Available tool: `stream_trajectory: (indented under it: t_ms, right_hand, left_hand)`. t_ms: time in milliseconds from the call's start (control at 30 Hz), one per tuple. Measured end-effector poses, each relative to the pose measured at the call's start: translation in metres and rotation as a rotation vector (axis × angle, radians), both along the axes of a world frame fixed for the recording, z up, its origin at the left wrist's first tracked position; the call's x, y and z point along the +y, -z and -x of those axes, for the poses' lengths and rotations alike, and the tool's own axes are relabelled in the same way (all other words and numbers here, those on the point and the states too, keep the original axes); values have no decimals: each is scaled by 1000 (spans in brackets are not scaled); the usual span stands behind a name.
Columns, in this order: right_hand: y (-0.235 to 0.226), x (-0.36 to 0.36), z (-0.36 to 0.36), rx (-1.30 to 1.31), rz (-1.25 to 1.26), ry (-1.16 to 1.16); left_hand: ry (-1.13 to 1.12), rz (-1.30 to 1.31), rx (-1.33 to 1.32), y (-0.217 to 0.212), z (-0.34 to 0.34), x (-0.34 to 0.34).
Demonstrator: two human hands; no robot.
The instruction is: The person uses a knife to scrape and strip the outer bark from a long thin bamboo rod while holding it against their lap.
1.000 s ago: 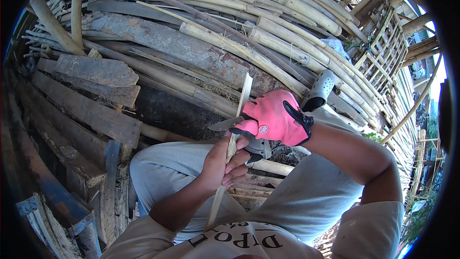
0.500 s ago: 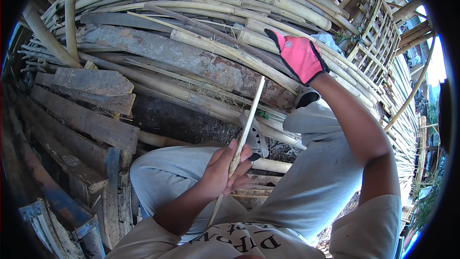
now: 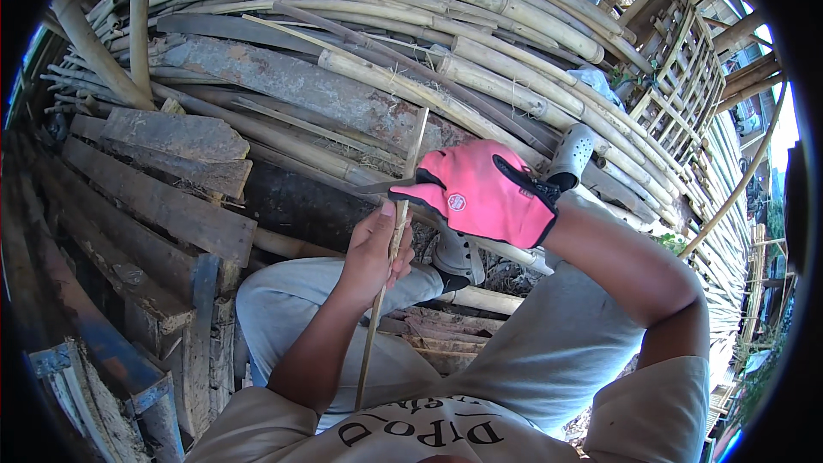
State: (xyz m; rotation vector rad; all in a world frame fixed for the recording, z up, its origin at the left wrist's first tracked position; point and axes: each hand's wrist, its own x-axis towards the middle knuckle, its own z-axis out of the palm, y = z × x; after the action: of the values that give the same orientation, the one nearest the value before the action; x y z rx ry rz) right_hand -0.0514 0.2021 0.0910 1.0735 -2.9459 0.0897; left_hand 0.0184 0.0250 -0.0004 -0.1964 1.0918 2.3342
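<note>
A thin, pale bamboo strip (image 3: pixel 417 141) stands slanted in front of me, its lower end close to my shirt. My bare left hand (image 3: pixel 370 259) is closed around its middle. My right hand (image 3: pixel 493 193), in a pink and black glove, is closed at the strip just above the left fingers. From its thumb side a short grey knife blade (image 3: pixel 377 187) sticks out across the strip; the handle is hidden inside the glove.
Long bamboo poles (image 3: pixel 514 13) lie piled ahead. Dark wooden boards (image 3: pixel 163 197) are stacked at the left, and a bamboo lattice (image 3: pixel 677 111) leans at the far right. My grey clogs (image 3: pixel 574 154) rest among the poles.
My gloved right hand has come down and left from above the poles to the bamboo strip, and the knife blade now shows. The left hand has shifted slightly left and up, the strip more upright.
</note>
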Motion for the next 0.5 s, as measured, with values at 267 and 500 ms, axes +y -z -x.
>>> stream_trajectory:
  t_ms: [267,500]
  right_hand:
    - [31,7,-1,-25,-39,21]
    - [26,16,11,-146,-65,-25]
  left_hand:
    - [31,138,169,8,-9,1]
    - [88,21,140,8,-14,6]
